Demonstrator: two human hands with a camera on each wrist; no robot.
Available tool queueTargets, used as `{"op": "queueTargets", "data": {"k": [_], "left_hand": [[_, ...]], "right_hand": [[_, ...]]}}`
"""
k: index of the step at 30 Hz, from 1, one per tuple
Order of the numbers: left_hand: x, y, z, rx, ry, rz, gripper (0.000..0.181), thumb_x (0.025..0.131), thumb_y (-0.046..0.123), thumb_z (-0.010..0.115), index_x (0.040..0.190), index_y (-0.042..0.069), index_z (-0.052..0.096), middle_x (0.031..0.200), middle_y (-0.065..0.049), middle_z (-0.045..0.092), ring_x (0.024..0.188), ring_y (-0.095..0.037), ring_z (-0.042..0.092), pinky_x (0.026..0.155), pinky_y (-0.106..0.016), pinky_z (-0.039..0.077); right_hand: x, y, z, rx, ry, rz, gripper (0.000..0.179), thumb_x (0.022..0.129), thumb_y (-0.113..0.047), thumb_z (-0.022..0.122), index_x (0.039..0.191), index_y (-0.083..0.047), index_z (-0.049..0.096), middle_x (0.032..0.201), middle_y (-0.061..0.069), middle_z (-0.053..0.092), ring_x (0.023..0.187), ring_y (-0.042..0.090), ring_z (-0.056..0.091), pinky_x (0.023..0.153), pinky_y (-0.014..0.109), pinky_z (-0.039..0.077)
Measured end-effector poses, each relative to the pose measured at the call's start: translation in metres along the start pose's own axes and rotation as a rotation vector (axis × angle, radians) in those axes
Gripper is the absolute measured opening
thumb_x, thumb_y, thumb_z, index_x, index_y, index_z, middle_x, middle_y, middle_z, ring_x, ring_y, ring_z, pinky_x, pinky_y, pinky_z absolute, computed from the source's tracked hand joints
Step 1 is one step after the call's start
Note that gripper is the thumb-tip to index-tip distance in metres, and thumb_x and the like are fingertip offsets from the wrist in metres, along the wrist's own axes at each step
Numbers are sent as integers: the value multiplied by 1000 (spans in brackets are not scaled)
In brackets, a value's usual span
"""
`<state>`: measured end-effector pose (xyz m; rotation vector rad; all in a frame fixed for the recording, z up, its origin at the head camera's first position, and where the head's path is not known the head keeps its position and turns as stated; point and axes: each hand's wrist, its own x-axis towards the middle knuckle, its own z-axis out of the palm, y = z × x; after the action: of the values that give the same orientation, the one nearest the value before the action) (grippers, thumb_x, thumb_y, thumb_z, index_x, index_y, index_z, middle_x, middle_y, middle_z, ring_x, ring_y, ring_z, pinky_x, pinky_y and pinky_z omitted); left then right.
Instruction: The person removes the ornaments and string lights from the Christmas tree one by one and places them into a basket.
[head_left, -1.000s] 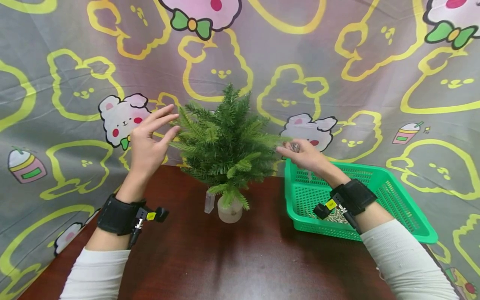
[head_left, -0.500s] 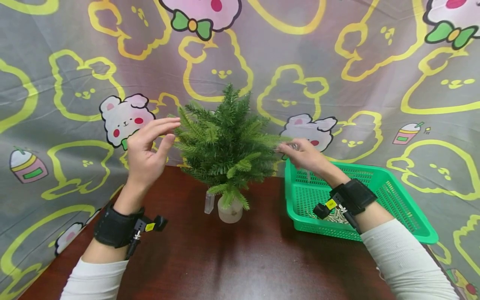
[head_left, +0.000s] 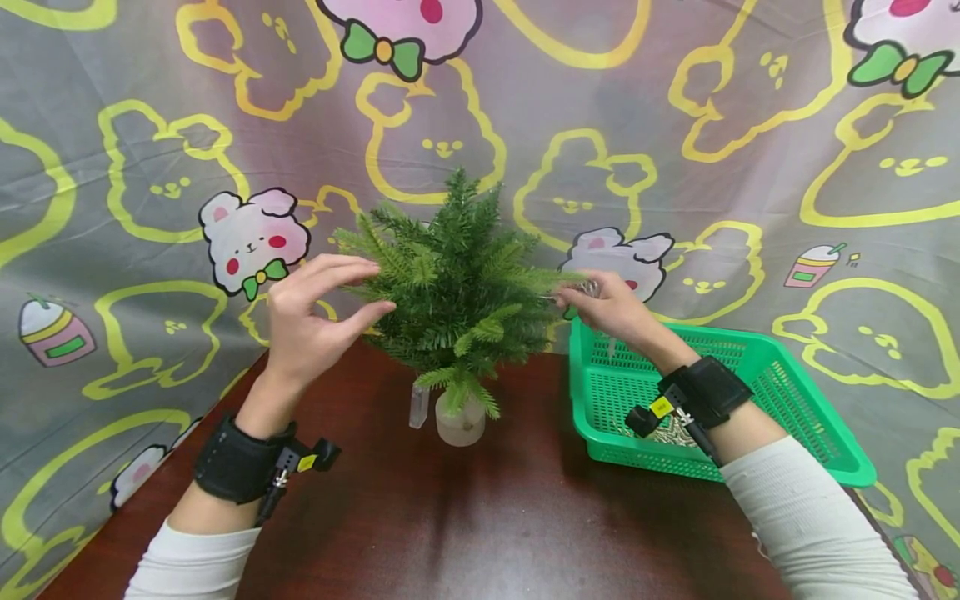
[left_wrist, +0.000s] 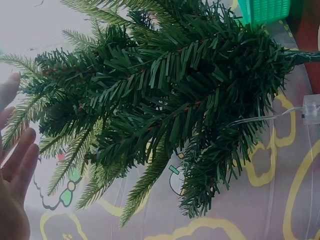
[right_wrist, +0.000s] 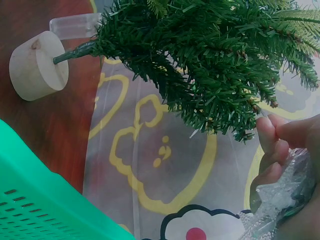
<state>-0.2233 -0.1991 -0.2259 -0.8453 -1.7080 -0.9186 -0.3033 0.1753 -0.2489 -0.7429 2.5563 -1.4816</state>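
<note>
A small artificial Christmas tree [head_left: 457, 275] stands upright on a round pale wooden base [head_left: 460, 423]. My left hand [head_left: 311, 321] is at its left branches, thumb and fingers apart with foliage between them. At the right branch tips, my right hand [head_left: 611, 308] pinches a thin clear strand. A bundle of clear string lights [right_wrist: 277, 192], with a star-shaped piece showing, sits in that palm. Behind the base stands a clear box [head_left: 418, 406]; in the left wrist view its thin wire [left_wrist: 265, 118] runs up into the foliage.
A green perforated basket [head_left: 637, 467] stands right of the tree, under my right forearm, with a heap of small pale pieces [head_left: 678, 431] inside. Close behind the dark red table [head_left: 420, 525] hangs a grey cloth [head_left: 480, 100] with cartoon prints.
My left hand has come down and moved right into the left branches, its thumb now farther from the fingers. My right hand stays at the right branch tips, with only a slight finger shift.
</note>
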Motion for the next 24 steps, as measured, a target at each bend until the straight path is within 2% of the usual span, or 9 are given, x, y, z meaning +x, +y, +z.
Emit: {"op": "queueTargets", "data": {"k": [3, 5, 8, 10, 13, 16, 17, 20, 24], "left_hand": [[-1, -1, 0, 18, -14, -2, 30, 74, 21, 88, 99, 6, 79, 94, -13, 76, 92, -5, 68, 83, -15, 50], [-2, -2, -1, 31, -28, -7, 28, 70, 9, 88, 97, 6, 79, 92, -13, 76, 90, -3, 67, 82, -15, 49], [-3, -5, -1, 34, -33, -16, 23, 70, 4, 88, 92, 5, 80, 87, -13, 75, 88, 3, 65, 81, -14, 50], [-3, -6, -1, 24, -35, -24, 19, 71, 3, 87, 89, 4, 80, 84, -14, 75, 87, 6, 64, 82, -15, 51], [-4, -9, -2, 2, -32, -42, 15, 73, 0, 85, 87, 2, 79, 82, -15, 74, 86, 6, 64, 82, -16, 52], [-5, -13, -3, -4, -24, -65, 14, 73, -1, 85, 86, 2, 79, 82, -15, 74, 84, 4, 65, 80, -16, 52], [-6, -14, -4, 0, -20, -72, 14, 73, -1, 85, 86, 3, 79, 82, -14, 75, 82, 2, 66, 79, -16, 51], [-6, -18, -5, 9, -14, -91, 14, 74, 0, 84, 87, 3, 79, 83, -13, 75, 79, -3, 66, 75, -16, 51], [-7, -21, -6, 16, -14, -105, 13, 76, 0, 83, 88, 4, 79, 84, -13, 75, 78, -2, 66, 73, -14, 51]], "right_hand": [[0, 0, 0, 31, 27, -24, 34, 103, -28, 53, 129, -8, 61, 70, -6, 63, 43, 12, 25, 43, 28, 27], [-1, 0, 0, 35, 51, -22, 35, 102, -29, 57, 130, -9, 61, 66, -8, 60, 42, 12, 26, 43, 28, 27], [-2, 0, 1, 62, 91, -25, 34, 99, -28, 62, 127, -10, 62, 64, -10, 60, 41, 11, 26, 42, 27, 27], [-2, 0, 1, 80, 113, -35, 32, 98, -26, 64, 125, -10, 63, 58, -9, 53, 41, 10, 27, 42, 27, 28], [-1, 1, 1, 98, 137, -58, 27, 98, -20, 62, 123, -7, 64, 75, -7, 68, 42, 11, 29, 42, 27, 29], [-2, 2, 1, 81, 152, -54, 27, 100, -18, 60, 124, -8, 66, 94, 3, 75, 41, 12, 28, 42, 27, 29], [-2, 2, 1, 70, 154, -53, 28, 100, -17, 58, 125, -7, 66, 106, 6, 75, 41, 12, 27, 42, 26, 28], [-2, 3, 0, 47, 155, -44, 29, 102, -18, 56, 126, -7, 66, 120, 11, 70, 41, 13, 24, 42, 26, 27], [-1, 3, 0, 24, 144, -53, 30, 103, -20, 54, 125, -5, 67, 119, 11, 67, 41, 13, 22, 41, 27, 26]]}}
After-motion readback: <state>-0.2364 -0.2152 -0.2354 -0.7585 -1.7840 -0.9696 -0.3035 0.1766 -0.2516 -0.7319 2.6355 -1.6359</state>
